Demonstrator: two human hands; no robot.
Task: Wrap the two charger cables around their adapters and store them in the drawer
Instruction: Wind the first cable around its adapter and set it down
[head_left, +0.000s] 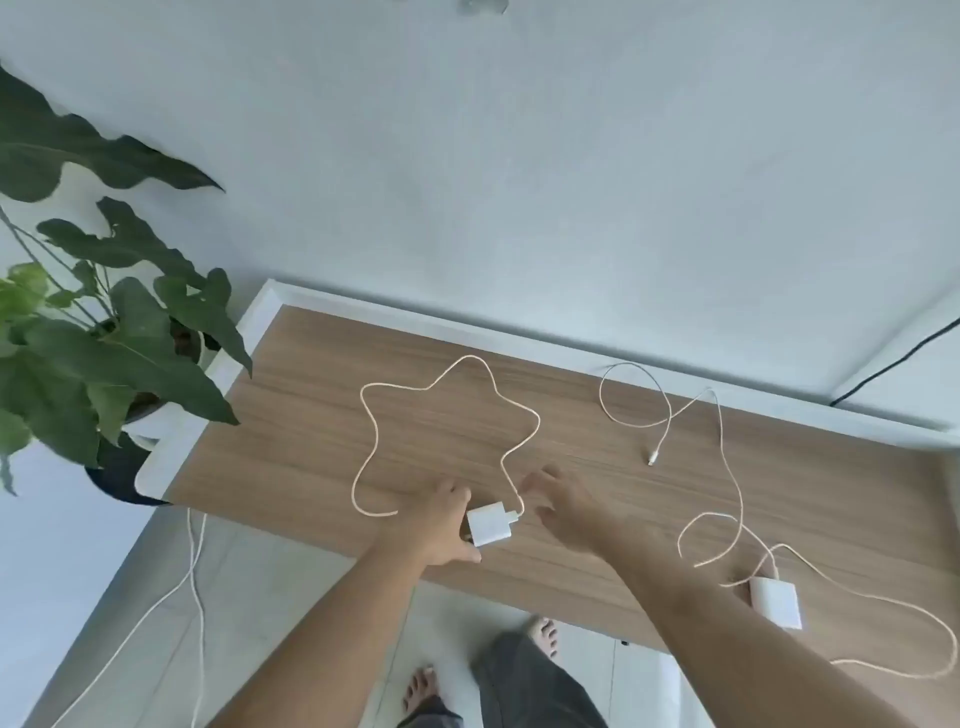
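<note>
A left hand (441, 525) grips a white adapter (487, 524) at the tabletop's (311, 415) near edge, its cable (441, 410) looped behind. The right hand (566, 506) hovers beside, fingers (540, 480) spread, holding nothing. A second adapter (776, 603) and cable (727, 467) lie right.

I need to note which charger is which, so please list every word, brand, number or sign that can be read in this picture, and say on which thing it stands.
No text can be read in this picture.
Small white square adapter held by the left hand: its faces look plain.
Larger white adapter at the wooden table's right edge: no marking shows; any print is too small to read.
</note>
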